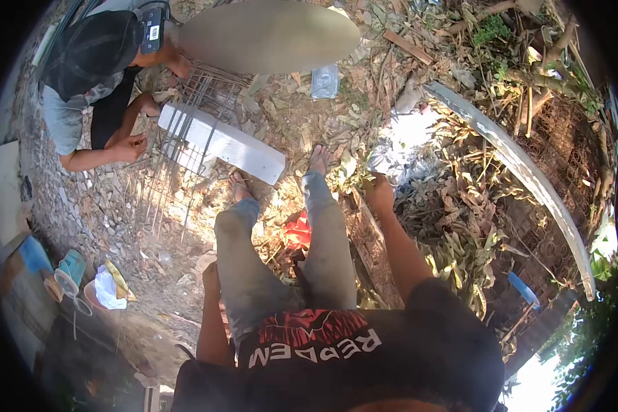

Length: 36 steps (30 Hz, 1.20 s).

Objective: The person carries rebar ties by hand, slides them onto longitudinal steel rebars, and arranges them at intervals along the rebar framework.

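Observation:
My left hand (211, 278) hangs low beside my left knee; its fingers are too indistinct to make out. My right hand (380, 195) reaches forward on the right, close to a pale crumpled heap (408, 151) among dry leaves; its fingertips are hidden. Between my bare feet and a crouching co-worker (93, 89) lies a white rectangular block (220, 143). A cage of thin metal rods (202, 103) rests across the block's left part. The co-worker's hands are at the rods' left side and near their upper end.
Red cloth or plastic (297, 231) lies between my legs. A long curved grey strip (522, 161) crosses the right side. Buckets (72, 264) and a bowl holding a white bag (108, 287) stand at left. A blurred oval covers the top centre. Leaves and rubble litter the ground.

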### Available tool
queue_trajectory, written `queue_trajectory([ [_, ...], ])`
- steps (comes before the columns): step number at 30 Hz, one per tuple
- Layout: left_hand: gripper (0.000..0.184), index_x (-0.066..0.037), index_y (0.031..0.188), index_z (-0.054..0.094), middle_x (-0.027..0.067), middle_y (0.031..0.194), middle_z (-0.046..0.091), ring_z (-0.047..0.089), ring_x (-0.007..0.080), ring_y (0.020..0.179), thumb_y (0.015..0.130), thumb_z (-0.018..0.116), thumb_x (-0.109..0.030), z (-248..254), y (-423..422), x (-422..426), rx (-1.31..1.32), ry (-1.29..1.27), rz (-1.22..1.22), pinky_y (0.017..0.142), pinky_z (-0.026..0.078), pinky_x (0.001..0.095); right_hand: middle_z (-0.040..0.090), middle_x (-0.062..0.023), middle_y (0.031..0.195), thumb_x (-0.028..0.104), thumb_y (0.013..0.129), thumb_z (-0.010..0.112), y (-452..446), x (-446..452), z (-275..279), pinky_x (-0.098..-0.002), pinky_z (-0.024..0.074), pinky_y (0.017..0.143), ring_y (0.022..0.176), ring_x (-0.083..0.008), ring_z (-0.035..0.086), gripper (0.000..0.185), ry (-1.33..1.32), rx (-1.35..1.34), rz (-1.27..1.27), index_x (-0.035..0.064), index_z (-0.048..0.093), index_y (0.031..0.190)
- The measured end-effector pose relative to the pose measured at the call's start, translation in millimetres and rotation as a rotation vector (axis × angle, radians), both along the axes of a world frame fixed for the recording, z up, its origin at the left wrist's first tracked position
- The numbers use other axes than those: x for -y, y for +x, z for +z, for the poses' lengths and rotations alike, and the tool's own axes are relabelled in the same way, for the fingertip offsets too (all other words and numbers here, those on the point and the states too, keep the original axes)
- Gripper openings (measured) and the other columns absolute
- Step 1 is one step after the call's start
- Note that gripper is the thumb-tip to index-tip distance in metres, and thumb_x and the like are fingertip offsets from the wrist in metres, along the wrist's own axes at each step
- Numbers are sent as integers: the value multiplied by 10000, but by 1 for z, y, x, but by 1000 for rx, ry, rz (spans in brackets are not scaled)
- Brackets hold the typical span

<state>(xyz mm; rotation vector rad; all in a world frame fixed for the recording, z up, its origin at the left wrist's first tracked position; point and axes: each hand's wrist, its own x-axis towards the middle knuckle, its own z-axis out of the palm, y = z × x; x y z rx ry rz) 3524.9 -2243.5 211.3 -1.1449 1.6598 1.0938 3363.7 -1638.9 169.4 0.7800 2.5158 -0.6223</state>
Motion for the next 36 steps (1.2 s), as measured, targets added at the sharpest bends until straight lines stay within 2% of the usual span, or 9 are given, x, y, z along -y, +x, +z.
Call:
queue_trajectory([
  [9, 413, -36, 1249, 707, 79, 1076, 741, 666, 176, 933, 1046, 538, -354, -155, -7, -72, 113, -190, 5, 813, 532, 338, 596, -276, 1349, 437, 898, 678, -259, -293, -268, -551, 461, 1045, 1247, -475, 546, 610, 484, -243, 143, 64, 597, 1374],
  [14, 402, -41, 1250, 704, 77, 1074, 737, 664, 176, 916, 1049, 531, -343, -234, -6, -73, 84, -318, 76, 799, 534, 338, 572, -293, 1394, 452, 936, 630, -384, -375, -332, -537, 402, 1114, 1340, -466, 487, 679, 734, -408, 320, 36, 499, 1456],
  [17, 395, -44, 1250, 702, 76, 1073, 735, 663, 175, 905, 1051, 528, -337, -249, 3, -72, 44, -399, 135, 790, 535, 338, 419, -227, 1575, 516, 936, 621, -434, -411, -359, -528, 360, 1181, 1472, -433, 346, 735, 865, -229, 244, 110, 450, 1525],
  [21, 387, -48, 1251, 700, 75, 1072, 732, 661, 175, 891, 1053, 523, -329, -254, 14, -76, 18, -498, 202, 779, 536, 337, 305, -156, 1663, 646, 1004, 429, -468, -449, -401, -656, 310, 1172, 1529, -396, 264, 770, 924, -138, 244, 181, 325, 1608],
  [23, 383, -50, 1251, 699, 75, 1072, 731, 661, 175, 885, 1054, 520, -325, -257, 12, -77, -3, -540, 230, 773, 537, 337, 295, -129, 1673, 607, 1027, 408, -481, -511, -453, -700, 291, 1163, 1534, -383, 260, 733, 973, -180, 319, 227, 259, 1636],
  [27, 374, -54, 1251, 697, 74, 1070, 728, 659, 175, 871, 1056, 515, -317, -268, 13, -62, -54, -624, 283, 762, 539, 337, 344, -143, 1639, 537, 1033, 470, -466, -431, -400, -668, 346, 1142, 1515, -377, 301, 667, 1022, 192, 263, 222, 326, 1602],
  [29, 370, -56, 1252, 696, 73, 1070, 727, 659, 175, 864, 1057, 512, -313, -276, 6, -52, -87, -660, 300, 756, 540, 337, 406, -154, 1584, 460, 1044, 505, -467, -416, -389, -648, 367, 1131, 1478, -366, 366, 588, 1038, 110, 200, 198, 396, 1559],
  [31, 366, -59, 1252, 695, 73, 1069, 725, 658, 175, 857, 1058, 510, -309, -287, 4, -40, -112, -685, 319, 751, 540, 337, 382, -149, 1604, 482, 1043, 457, -475, -434, -391, -656, 370, 1124, 1487, -361, 361, 576, 1074, 318, 253, 220, 409, 1553],
  [36, 357, -64, 1253, 692, 71, 1067, 722, 656, 175, 840, 1061, 504, -298, -327, 9, -1, -197, -713, 464, 736, 542, 336, 601, -211, 1351, 484, 1020, 522, -442, -425, -407, -591, 532, 940, 1229, -402, 598, 579, 1081, -58, 408, 166, 484, 1503],
])
